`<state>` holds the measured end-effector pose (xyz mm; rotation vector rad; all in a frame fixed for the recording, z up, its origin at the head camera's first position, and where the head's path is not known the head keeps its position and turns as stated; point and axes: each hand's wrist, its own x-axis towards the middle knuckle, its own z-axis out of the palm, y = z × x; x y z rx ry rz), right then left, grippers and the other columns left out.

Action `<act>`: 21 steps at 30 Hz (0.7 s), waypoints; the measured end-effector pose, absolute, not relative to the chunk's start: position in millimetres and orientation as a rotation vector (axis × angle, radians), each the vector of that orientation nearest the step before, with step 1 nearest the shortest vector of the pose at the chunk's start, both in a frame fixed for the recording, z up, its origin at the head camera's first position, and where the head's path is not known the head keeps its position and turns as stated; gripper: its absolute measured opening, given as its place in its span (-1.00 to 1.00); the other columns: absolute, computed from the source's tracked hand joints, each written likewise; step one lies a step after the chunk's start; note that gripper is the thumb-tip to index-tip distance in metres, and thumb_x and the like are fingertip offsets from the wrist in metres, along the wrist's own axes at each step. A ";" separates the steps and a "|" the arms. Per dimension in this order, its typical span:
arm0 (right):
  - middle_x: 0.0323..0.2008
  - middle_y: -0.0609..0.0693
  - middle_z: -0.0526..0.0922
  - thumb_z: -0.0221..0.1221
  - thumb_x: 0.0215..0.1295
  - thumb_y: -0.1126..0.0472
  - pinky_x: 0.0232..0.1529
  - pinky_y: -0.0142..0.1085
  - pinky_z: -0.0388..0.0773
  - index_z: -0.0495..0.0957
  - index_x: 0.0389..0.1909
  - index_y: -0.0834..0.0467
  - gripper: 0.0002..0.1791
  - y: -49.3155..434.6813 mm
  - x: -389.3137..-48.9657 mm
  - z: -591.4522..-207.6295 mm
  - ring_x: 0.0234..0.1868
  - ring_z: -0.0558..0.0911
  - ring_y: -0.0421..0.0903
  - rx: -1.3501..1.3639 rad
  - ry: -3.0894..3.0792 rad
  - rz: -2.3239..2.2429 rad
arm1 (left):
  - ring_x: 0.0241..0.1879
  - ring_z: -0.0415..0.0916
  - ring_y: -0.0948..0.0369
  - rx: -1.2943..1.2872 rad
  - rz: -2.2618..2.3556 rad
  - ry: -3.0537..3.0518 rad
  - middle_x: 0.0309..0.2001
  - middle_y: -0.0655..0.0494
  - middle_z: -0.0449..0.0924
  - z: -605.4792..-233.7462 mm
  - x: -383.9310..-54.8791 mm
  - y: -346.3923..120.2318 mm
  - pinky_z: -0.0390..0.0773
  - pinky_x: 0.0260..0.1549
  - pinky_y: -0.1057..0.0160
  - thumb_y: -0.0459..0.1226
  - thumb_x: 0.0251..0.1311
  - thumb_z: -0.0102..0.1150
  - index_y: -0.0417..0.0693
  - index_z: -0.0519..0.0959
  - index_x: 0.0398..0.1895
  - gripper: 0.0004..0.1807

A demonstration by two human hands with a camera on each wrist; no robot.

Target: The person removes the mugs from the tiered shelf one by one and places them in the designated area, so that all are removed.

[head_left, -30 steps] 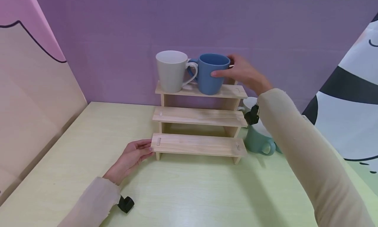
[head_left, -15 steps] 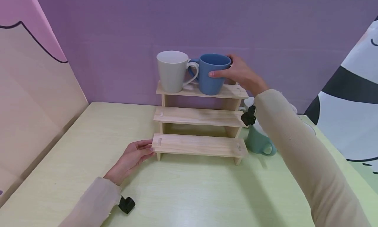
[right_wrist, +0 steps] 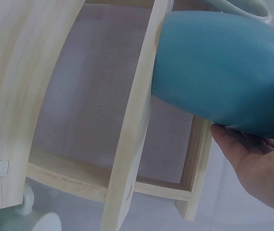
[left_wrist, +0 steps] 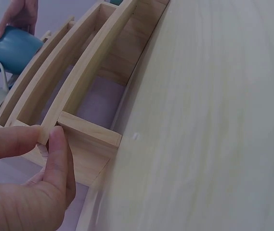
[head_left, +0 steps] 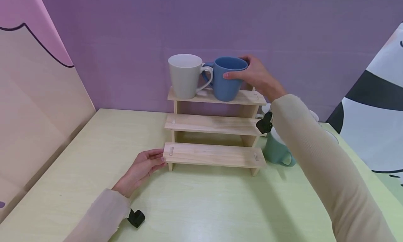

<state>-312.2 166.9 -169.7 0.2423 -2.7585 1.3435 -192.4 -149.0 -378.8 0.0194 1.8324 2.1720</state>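
On the top board (head_left: pixel 248 97), head view: I see the right hand (head_left: pixel 259 75) gripping the blue mug (head_left: pixel 225 89), just right of the white mug (head_left: pixel 184 77).
Wooden rack (head_left: pixel 211 123), head view: my left hand (head_left: pixel 138 170) holds its near left corner; a green mug (head_left: pixel 276 151) sits to the right on the desk (head_left: pixel 195 203), partly behind the right sleeve (head_left: pixel 315 158).
Lowest board (head_left: pixel 214 155), left wrist view: I see thumb and fingers (left_wrist: pixel 57 156) pinching its left end.
Blue mug, right wrist view: its base meets the top board.
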 end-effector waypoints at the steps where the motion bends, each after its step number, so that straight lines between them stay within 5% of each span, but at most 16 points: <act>1: 0.37 0.12 0.22 0.34 0.05 -0.07 0.41 0.03 0.23 0.04 0.41 0.14 -0.02 166.9 -312.2 -170.1 0.31 0.27 0.09 0.235 -2.756 1.340 | -0.22 0.55 0.34 0.021 2.170 1.832 -0.12 0.01 0.45 -378.8 -192.3 -149.0 0.64 -0.11 0.45 -0.55 0.30 -0.08 -0.54 0.12 0.32 -0.47; 21: 0.34 0.13 0.25 0.36 0.04 -0.08 0.35 0.05 0.32 0.10 0.39 0.15 -0.04 177.4 -308.7 -168.7 0.28 0.28 0.08 0.198 -2.761 1.302 | -0.24 0.55 0.35 0.018 2.189 1.811 -0.16 0.04 0.47 -378.6 -193.1 -147.7 0.64 -0.14 0.47 -0.55 0.30 -0.07 -0.54 0.13 0.32 -0.47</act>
